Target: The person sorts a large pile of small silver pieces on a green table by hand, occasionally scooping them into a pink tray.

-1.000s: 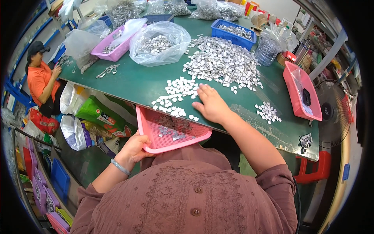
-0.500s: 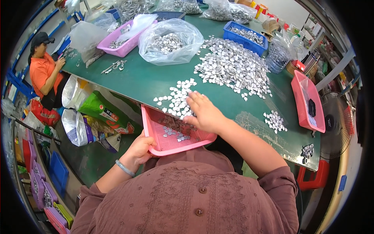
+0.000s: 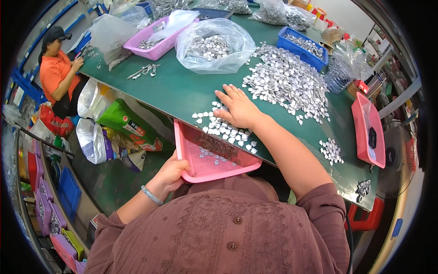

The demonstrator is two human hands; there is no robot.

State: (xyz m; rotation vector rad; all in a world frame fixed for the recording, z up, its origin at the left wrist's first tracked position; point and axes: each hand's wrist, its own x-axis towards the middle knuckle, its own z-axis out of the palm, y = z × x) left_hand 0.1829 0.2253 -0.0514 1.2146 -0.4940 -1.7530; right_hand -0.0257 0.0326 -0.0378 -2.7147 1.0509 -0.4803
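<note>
Pink plastic mesh tray [image 3: 214, 162], shallow and rectangular, sits tucked under the near edge of the green-topped desk [image 3: 178, 93], and only a thin scatter of small flat silver metal pieces [image 3: 211, 157] lies on its floor, so by my reading the collecting is at an early stage. The left hand [image 3: 171, 172] is clamped on the tray's near left rim, thumb over the lip, holding it level below the desk edge. The right hand [image 3: 239, 108] lies flat on the desk with fingers spread and together with nothing gripped, palm down over a loose patch of the same silver pieces [image 3: 219, 128] that reaches to the desk edge just above the tray. That patch looks like the next lot to go over the edge. Well beyond the hand, toward the far side, a much larger heap of silver pieces [image 3: 287, 84] spreads across the desk, touching nothing of the tray, and a small separate cluster [image 3: 331, 150] rests near the right end of the desk. Judging from these amounts, most of the work is left: the big heap is untouched and the tray has plenty of room. Around it stand a clear plastic bag of metal parts [image 3: 214, 45], a blue plastic bin [image 3: 303, 45] with more parts, a second pink tray [image 3: 155, 39] at the far left and a pink tray [image 3: 367, 130] at the right end. Another person in an orange shirt [image 3: 57, 75] sits at the far left.
</note>
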